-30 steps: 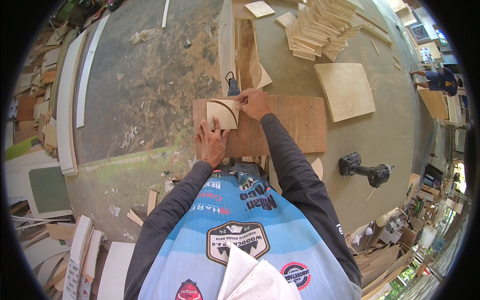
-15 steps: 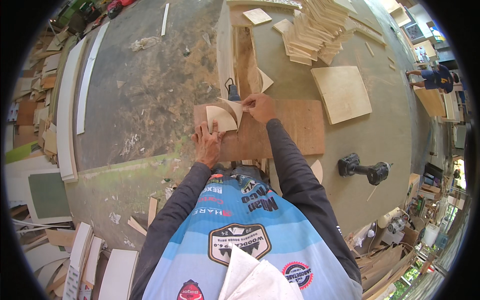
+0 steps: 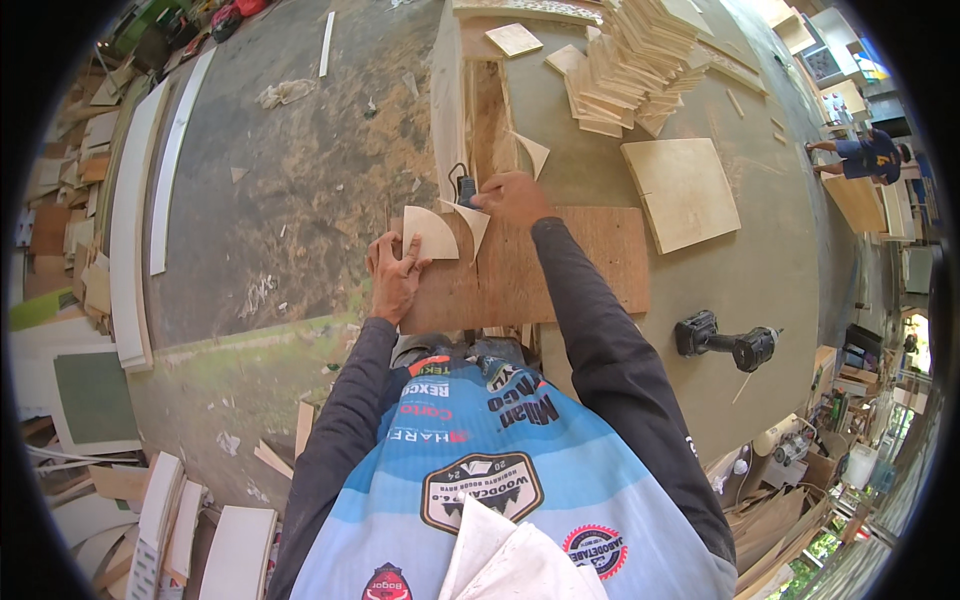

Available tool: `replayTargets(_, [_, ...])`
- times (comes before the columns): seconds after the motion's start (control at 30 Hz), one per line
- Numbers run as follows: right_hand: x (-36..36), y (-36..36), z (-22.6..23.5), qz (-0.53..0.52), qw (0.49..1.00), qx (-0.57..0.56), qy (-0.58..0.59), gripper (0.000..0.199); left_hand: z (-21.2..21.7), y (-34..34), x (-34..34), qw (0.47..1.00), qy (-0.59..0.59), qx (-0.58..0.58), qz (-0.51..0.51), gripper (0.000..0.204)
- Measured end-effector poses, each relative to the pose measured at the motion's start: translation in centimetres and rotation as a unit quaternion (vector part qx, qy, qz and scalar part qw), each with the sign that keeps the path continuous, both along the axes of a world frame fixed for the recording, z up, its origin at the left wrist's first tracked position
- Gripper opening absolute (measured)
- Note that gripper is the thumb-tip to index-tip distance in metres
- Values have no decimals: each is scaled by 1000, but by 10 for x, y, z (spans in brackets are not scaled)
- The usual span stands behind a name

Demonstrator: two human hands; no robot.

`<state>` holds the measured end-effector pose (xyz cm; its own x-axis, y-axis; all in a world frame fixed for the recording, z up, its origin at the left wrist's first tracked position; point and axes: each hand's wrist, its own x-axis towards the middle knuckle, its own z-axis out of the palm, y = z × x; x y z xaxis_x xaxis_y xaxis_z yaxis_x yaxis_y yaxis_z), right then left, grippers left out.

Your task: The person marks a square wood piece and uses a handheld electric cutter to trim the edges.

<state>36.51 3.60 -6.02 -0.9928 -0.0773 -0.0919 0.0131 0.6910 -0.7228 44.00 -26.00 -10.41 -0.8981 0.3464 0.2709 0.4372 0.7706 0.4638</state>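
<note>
A pale quarter-round plywood piece [image 3: 430,235] rests at the left end of a brown wooden board [image 3: 560,262]. My left hand [image 3: 395,275] grips its lower left edge, thumb on top and fingers at the side. Just right of it lies a curved, pointed plywood offcut [image 3: 471,228], beside a slit in the board. Beyond the board's far edge is a small dark tool body [image 3: 466,190] with a looped black cord. My right hand [image 3: 515,200] reaches over the board, its curled fingers against the right side of that body; the fingertips are partly hidden.
A long wooden trough [image 3: 488,120] runs away from the board, with another curved offcut [image 3: 533,153] beside it. Stacked plywood squares [image 3: 630,75], a large square panel [image 3: 683,192] and a cordless drill [image 3: 727,341] lie right. A person [image 3: 870,157] is at far right.
My right hand has let go of the pointed offcut and moved to the dark tool body. My left hand has shifted left with the quarter-round piece, away from the offcut.
</note>
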Motion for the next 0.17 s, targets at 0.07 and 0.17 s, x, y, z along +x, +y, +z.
replayTargets(0.07, [-6, -10, -7, 52, 997, 44, 22, 35, 1, 1, -3, 1000, -6, 11, -6, 51])
replayTargets(0.17, [-20, -22, 1, 112, 982, 104, -115, 35, 1, -5, -7, 1000, -12, 19, -11, 52])
